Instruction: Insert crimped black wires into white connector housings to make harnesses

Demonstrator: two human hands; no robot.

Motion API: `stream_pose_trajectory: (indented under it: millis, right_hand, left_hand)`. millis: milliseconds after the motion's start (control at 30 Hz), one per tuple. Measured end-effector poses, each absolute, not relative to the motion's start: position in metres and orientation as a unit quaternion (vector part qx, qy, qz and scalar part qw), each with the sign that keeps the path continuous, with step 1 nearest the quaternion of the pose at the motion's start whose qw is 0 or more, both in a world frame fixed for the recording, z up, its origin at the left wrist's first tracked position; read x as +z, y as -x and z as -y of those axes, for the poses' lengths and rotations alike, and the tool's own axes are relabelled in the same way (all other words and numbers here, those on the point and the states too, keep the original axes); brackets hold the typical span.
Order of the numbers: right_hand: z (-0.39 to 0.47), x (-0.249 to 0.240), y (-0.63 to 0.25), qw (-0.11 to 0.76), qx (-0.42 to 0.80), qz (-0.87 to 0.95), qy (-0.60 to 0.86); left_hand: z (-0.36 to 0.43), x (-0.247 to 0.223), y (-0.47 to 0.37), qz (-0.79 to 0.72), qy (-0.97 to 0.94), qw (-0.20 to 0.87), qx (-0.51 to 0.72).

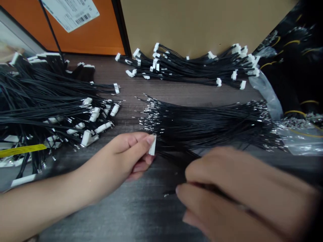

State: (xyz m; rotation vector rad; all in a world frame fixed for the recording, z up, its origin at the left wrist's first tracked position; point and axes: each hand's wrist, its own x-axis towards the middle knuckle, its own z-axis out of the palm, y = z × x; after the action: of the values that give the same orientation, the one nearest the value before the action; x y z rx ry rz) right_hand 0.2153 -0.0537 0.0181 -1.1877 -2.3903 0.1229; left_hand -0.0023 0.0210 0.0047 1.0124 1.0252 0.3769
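Between the thumb and fingers of my left hand (133,154) is a small white connector housing (152,147), its slotted edge turned to the right. My right hand (222,188), smeared by motion, is closed around a thin black wire (172,193). A bare metal terminal tips that wire and points left, below and apart from the connector. Just beyond both hands lies a bundle of loose black wires (207,122) with shiny crimped terminals at each end. The fingertips of my right hand are partly blurred.
On the left is a heap of black cables (45,90) with white connectors, a yellow strip (22,150) among them. Finished-looking cables (191,69) lie along the back, before a brown board (202,27) and an orange box (106,30). Banded wire bundles (290,87) and clear plastic (302,144) sit right.
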Motion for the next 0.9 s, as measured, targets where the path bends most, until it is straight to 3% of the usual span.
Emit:
stream_pose_trajectory:
  millis: [200,433,633,900]
  right_hand:
    - [0.052,0.002,-0.207,0.128,0.002,0.923,0.364]
    - [0.034,0.024,-0.212,0.236,0.146,0.858,0.433]
    - [0.025,0.023,-0.214,0.226,0.072,0.873,0.427]
    - [0.022,0.026,-0.214,0.222,0.059,0.892,0.389]
  left_hand:
    - [-0.022,0.002,0.006,-0.461,-0.474,0.732,0.164]
    - [-0.016,0.002,0.008,-0.438,-0.511,0.714,0.193]
    - [-0.017,0.001,0.014,-0.419,-0.583,0.682,0.141]
    - [-0.020,0.004,0.013,-0.425,-0.533,0.717,0.148]
